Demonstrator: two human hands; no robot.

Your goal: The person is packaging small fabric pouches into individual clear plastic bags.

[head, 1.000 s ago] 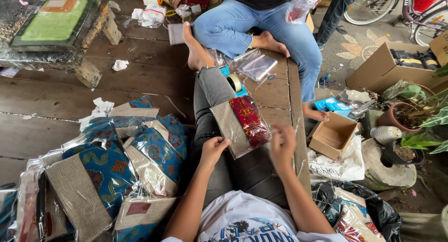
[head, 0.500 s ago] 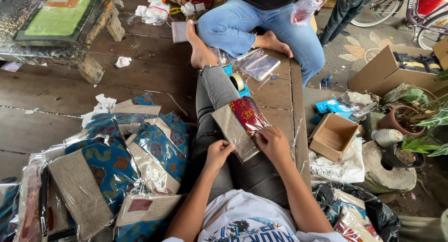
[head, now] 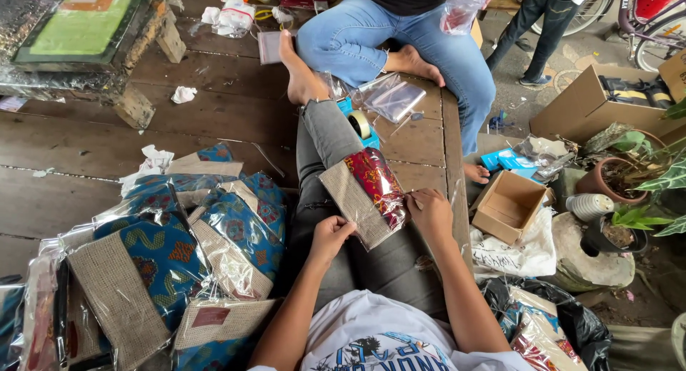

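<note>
1. The pouch [head: 366,196], burlap on one half and red patterned cloth on the other, sits inside a clear plastic sleeve and lies across the person's lap, over the grey trousers [head: 336,171]. Against the two earlier views it has shifted little; it stays on the thighs, tilted with its red end toward the right hand.
2. The left hand [head: 330,236] grips the near burlap corner, its fingers curled and pressed onto the sleeve's edge, as before.
3. The right hand [head: 429,212] has closed in on the sleeve's right edge; its fingers now pinch the plastic beside the red cloth, which suggests the open end is being folded or sealed.
4. A roll of tape [head: 360,124] lies beyond the knee on the wooden floor [head: 214,121].
5. Finished wrapped blue pouches [head: 171,249] are heaped at the person's left.
6. An open cardboard box [head: 509,206] stands off the floor's right edge.
</note>
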